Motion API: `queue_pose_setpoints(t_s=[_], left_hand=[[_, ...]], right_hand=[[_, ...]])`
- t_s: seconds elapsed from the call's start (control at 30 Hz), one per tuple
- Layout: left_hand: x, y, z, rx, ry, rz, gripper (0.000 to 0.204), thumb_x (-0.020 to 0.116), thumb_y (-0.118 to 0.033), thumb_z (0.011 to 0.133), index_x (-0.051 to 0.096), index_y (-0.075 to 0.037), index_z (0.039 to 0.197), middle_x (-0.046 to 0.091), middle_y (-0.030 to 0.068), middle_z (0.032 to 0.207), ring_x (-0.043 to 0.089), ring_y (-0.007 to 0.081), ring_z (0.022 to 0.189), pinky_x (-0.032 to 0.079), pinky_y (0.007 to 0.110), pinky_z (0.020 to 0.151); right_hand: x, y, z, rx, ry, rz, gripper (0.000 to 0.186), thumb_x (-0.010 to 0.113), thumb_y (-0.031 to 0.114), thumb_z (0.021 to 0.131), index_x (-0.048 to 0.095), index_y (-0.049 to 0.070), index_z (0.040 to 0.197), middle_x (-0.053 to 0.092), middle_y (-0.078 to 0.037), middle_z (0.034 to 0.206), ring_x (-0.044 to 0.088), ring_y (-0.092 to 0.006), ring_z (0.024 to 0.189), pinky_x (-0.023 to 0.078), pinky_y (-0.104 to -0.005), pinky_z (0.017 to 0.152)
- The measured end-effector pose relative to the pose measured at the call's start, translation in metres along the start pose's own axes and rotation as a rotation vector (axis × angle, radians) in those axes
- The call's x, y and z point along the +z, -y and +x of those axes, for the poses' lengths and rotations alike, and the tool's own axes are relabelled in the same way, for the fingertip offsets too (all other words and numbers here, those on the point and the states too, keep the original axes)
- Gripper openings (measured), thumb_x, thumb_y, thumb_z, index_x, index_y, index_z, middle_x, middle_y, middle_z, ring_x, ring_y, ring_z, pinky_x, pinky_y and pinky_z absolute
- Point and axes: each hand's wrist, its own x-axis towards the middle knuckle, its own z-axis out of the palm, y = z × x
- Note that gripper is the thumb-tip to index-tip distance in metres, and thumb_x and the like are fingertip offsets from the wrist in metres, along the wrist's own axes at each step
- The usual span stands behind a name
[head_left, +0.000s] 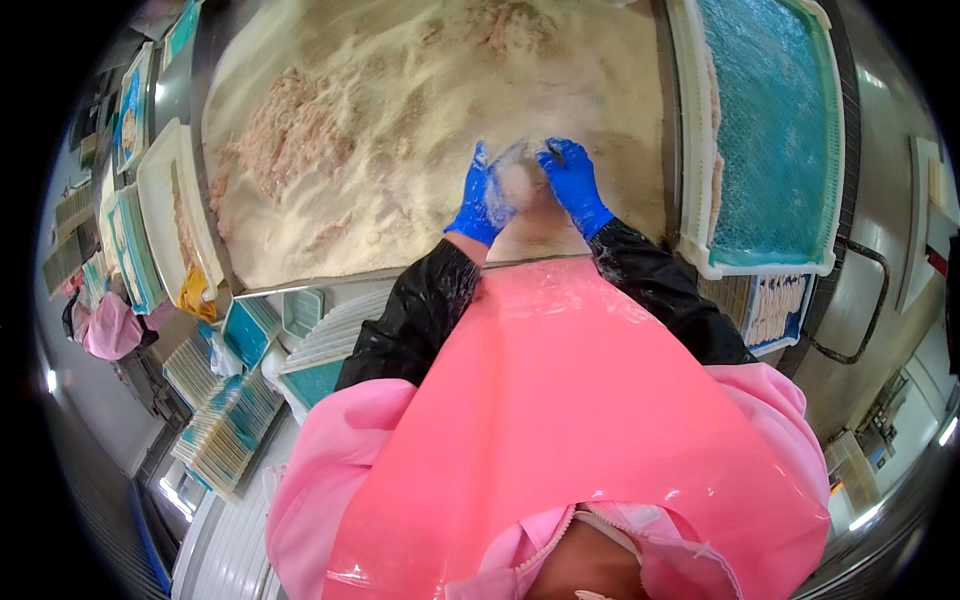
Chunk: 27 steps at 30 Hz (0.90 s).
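My left hand [480, 196], in a powdered blue glove, is raised at the near edge of a wide metal tray of pale powder [390, 200], fingers pointing forward and apart. My right hand [572, 182], also blue-gloved, has its fingers apart and slightly bent. Between them is a blurred pale pinkish mass [518, 188] with powder around it; whether either hand touches it is unclear. A heap of pinkish pieces coated in powder [293, 135] lies in the tray's left part, and a smaller heap [505, 28] is at the back.
Trays with blue liners [770, 120] stand at the right, above another filled tray [777, 310]. Pale trays [160, 200], a yellow cloth [195, 295] and stacked crates [225, 430] line the left. Someone in pink [110, 325] is at far left. A metal rail [880, 300] is at right.
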Motion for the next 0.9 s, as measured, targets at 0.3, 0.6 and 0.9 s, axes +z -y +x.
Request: queue_pose_setpoints(t_s=[0.3,0.6,0.9], left_hand=[[-0.001,0.000,0.010,0.244,-0.831,0.718,0.054,0.030,-0.047,0.091,0.045,-0.004,0.121,0.055,0.0197,0.113,0.059,0.0318,0.091,0.045,0.033,0.064],[-0.003,-0.002,0.019,0.269,-0.872,0.888,0.053,0.033,-0.046,0.090,0.052,-0.004,0.116,0.063,0.0152,0.099,0.062,0.0240,0.078,0.045,0.029,0.059],[0.014,0.011,0.019,0.301,-0.953,0.903,0.045,0.035,-0.037,0.092,0.049,-0.003,0.118,0.061,0.0148,0.102,0.062,0.0245,0.077,0.045,0.026,0.056]], right_hand=[[-0.213,0.058,-0.020,0.358,-0.175,0.658,0.027,0.047,0.027,0.092,0.057,0.005,0.105,0.049,0.004,0.069,0.044,-0.0046,0.056,0.038,-0.0194,0.051],[-0.280,-0.011,-0.012,0.114,0.007,-0.432,0.028,0.047,0.016,0.089,0.056,0.003,0.112,0.060,-0.020,0.100,0.059,-0.0355,0.085,0.047,-0.0382,0.071],[-0.295,-0.028,-0.012,0.283,0.194,-0.276,0.032,0.048,0.008,0.082,0.055,0.003,0.113,0.059,-0.020,0.103,0.058,-0.0343,0.093,0.046,-0.0382,0.078]])
